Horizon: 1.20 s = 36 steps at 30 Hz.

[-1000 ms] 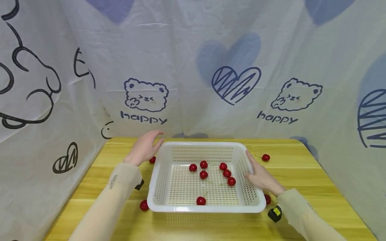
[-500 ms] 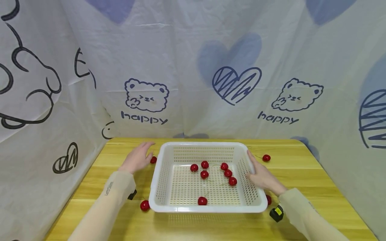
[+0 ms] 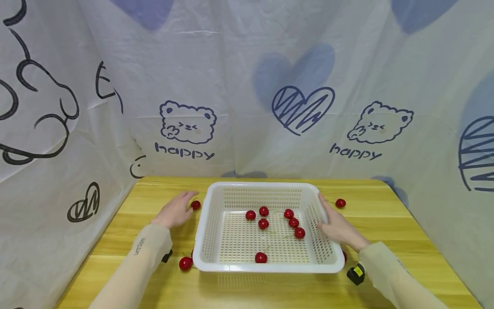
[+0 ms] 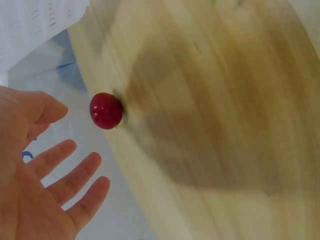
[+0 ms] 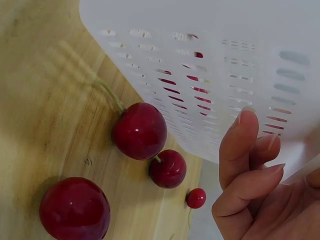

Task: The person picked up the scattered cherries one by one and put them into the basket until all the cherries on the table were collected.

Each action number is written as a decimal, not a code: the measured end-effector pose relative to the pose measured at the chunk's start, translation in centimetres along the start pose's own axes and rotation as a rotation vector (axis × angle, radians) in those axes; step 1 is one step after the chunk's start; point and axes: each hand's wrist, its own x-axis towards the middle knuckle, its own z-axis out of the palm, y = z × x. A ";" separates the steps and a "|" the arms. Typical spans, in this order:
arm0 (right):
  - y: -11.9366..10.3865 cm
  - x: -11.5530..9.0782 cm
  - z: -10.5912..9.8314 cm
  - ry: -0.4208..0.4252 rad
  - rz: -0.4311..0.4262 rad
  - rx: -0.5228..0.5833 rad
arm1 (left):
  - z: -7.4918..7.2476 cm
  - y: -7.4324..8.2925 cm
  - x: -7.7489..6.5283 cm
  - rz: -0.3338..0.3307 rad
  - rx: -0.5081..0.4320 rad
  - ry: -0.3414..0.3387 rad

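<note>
- At ten o'clock of the basket (image 3: 267, 185), the left hand (image 3: 175, 211) has swung out from the rim to a loose cherry (image 3: 195, 205), fingers spread, nothing held, fruit seemingly within reach now
- Over at three o'clock, the right hand (image 3: 338, 226) is clamped on the basket's side, the whole thing nudged slightly that way
- White plastic, rounded corners, slotted walls; glossy, thin-stemmed cherries inside (image 3: 263, 223); streaky wood-grain table (image 3: 386, 240) below

Cream left sleeve (image 3: 135, 266), cream right sleeve (image 3: 390, 272)! Grey lettering (image 3: 139, 246) behind the left hand (image 3: 175, 210) (it reads "Let's Slim"), and just behind the right hand (image 3: 339, 225) a black block (image 3: 354, 277), bright yellow patch (image 3: 359, 271) showing!
</note>
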 end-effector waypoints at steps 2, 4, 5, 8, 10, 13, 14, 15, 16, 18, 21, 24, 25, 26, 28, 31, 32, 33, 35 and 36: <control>0.0 0.0 0.0 -0.001 -0.005 0.006 | 0.2 0.0 0.0 0.002 -0.001 -0.005; 0.0 0.0 -0.1 0.000 -0.006 0.010 | 0.4 0.0 0.0 0.005 0.002 -0.012; 0.0 0.0 -0.1 0.001 -0.004 0.014 | 0.5 0.0 0.0 0.008 0.003 -0.015; 0.1 0.1 0.0 -0.003 0.003 0.023 | 0.9 0.1 0.1 0.017 0.022 -0.032; 0.1 0.2 0.0 -0.002 0.010 0.024 | 1.2 0.3 0.1 0.021 0.034 -0.048; 0.2 0.2 0.1 -0.001 0.008 0.008 | 1.6 0.4 0.1 0.023 0.061 -0.068; 0.2 0.2 0.1 0.002 0.008 0.004 | 1.7 0.5 0.2 0.025 0.070 -0.072; 0.2 0.2 0.1 0.002 0.005 0.003 | 1.8 0.5 0.2 0.027 0.078 -0.074; 0.2 0.2 0.1 0.002 0.003 -0.002 | 1.9 0.5 0.2 0.029 0.087 -0.076; 0.3 0.2 0.2 0.003 -0.002 -0.001 | 1.9 0.6 0.2 0.036 0.103 -0.079; 0.3 0.2 0.2 0.003 -0.004 0.006 | 1.9 0.8 0.1 0.037 0.122 -0.085; 0.3 0.2 0.2 0.005 -0.005 0.011 | 1.9 0.9 -0.1 0.039 0.136 -0.087; 0.3 0.2 0.2 0.006 -0.008 0.012 | 1.9 0.9 -0.2 0.039 0.139 -0.087; 0.3 0.2 0.2 0.008 -0.009 0.012 | 1.9 0.8 -0.2 0.040 0.140 -0.089; 0.3 0.2 0.2 0.007 -0.009 0.011 | 1.8 0.8 -0.4 0.031 0.139 -0.099; 0.2 0.2 0.2 0.004 -0.002 0.008 | 1.6 0.4 -0.7 0.019 0.153 -0.118; 0.2 0.2 0.2 0.002 -0.001 0.009 | 1.6 0.2 -0.8 0.016 0.157 -0.123; 0.2 0.2 0.2 0.002 0.000 0.011 | 1.5 0.1 -0.9 0.013 0.162 -0.125; 0.2 0.1 0.2 0.005 -0.004 0.010 | 1.4 -0.2 -1.2 0.013 0.172 -0.124; 0.2 0.1 0.1 0.006 -0.006 0.009 | 1.3 -0.4 -1.3 0.015 0.175 -0.122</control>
